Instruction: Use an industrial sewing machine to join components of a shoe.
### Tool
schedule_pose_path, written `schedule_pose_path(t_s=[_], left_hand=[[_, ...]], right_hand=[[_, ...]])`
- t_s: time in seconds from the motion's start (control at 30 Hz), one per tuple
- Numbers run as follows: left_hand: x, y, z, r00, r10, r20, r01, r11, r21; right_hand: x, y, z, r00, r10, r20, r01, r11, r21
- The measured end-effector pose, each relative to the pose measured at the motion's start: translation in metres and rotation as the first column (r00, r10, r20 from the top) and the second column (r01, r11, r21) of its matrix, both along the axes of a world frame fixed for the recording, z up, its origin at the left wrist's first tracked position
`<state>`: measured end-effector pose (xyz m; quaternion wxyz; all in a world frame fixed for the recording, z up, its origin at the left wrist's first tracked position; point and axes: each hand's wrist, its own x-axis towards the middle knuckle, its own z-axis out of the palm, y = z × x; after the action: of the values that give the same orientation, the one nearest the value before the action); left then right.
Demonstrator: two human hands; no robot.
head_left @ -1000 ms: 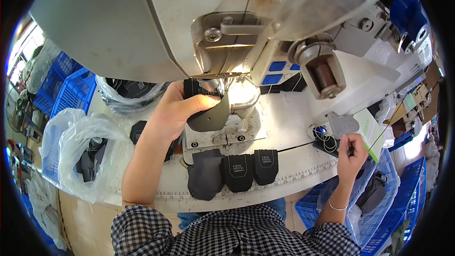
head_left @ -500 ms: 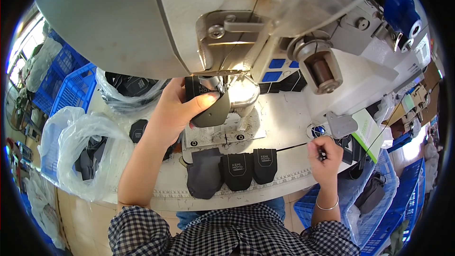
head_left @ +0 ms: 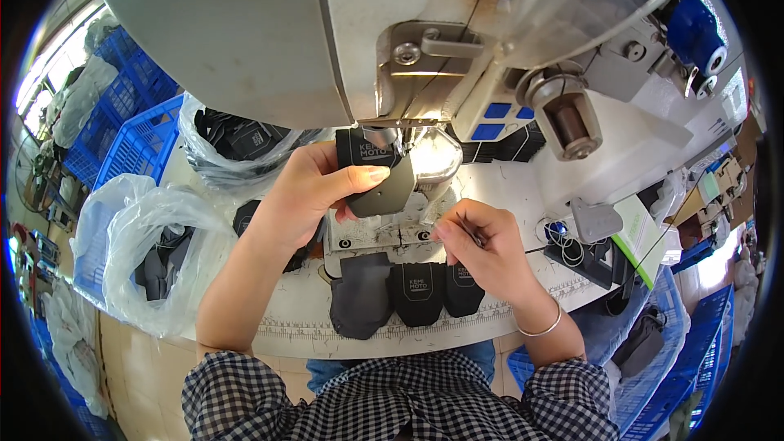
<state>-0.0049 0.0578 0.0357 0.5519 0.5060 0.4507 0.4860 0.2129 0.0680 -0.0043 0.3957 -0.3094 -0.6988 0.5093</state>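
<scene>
- Head view: the left hand (head_left: 314,188) holds a dark fabric piece (head_left: 377,180) up against the needle area of the sewing machine (head_left: 408,57), directly under the lit lamp; judged purpose: the piece sits where light and needle meet, so the seam line can be seen and fed
- Left grip: thumb on top, fingers wrapped beneath, closed on the dark fabric piece; the forearm rises from the lower left and the wrist bends inward toward the machine head
- Right hand (head_left: 482,245): lies just right of the fabric piece, above the metal bed plate (head_left: 384,233); thumb and forefinger are pinched together, apparently on something thin, but what is held is too small to tell; a thin bracelet shows on the wrist
- Three finished-looking dark pieces (head_left: 412,294) lie side by side at the near edge of the tabletop (head_left: 310,322), just below the bed plate; judged reason: kept within reach but clear of the needle
- Clear plastic bags (head_left: 147,253) with more dark pieces sit to the left, beside blue crates (head_left: 135,143)
- A small coil of wire or cord (head_left: 563,237) lies on the tabletop right of the right hand, apart from it
</scene>
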Motion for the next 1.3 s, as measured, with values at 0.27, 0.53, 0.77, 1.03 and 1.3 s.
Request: schedule_pose_path(t_s=[0.27, 0.53, 0.77, 1.03, 1.3], left_hand=[[-0.002, 0.002, 0.003, 1.0, -0.007, -0.027, 0.006, 1.0, -0.007], [-0.005, 0.006, 0.002, 0.997, -0.014, -0.079, 0.011, 0.999, -0.034], [0.0, 0.003, -0.008, 0.994, -0.005, 0.111, 0.016, 0.995, -0.102], [0.012, -0.002, -0.003, 0.996, 0.036, 0.083, -0.035, 0.999, -0.009], [0.015, 0.006, -0.005, 0.99, 0.08, 0.114, -0.08, 0.997, -0.004]], right_hand=[[-0.016, 0.02, 0.007, 0.934, -0.314, -0.173, 0.283, 0.349, 0.893], [-0.021, 0.023, 0.019, 0.938, -0.346, -0.008, 0.117, 0.296, 0.948], [-0.022, 0.022, 0.02, 0.915, -0.402, 0.036, 0.085, 0.28, 0.956], [-0.008, 0.02, 0.003, 0.934, -0.357, -0.008, 0.137, 0.335, 0.932], [0.011, 0.023, -0.019, 0.884, -0.432, -0.181, 0.348, 0.347, 0.871]])
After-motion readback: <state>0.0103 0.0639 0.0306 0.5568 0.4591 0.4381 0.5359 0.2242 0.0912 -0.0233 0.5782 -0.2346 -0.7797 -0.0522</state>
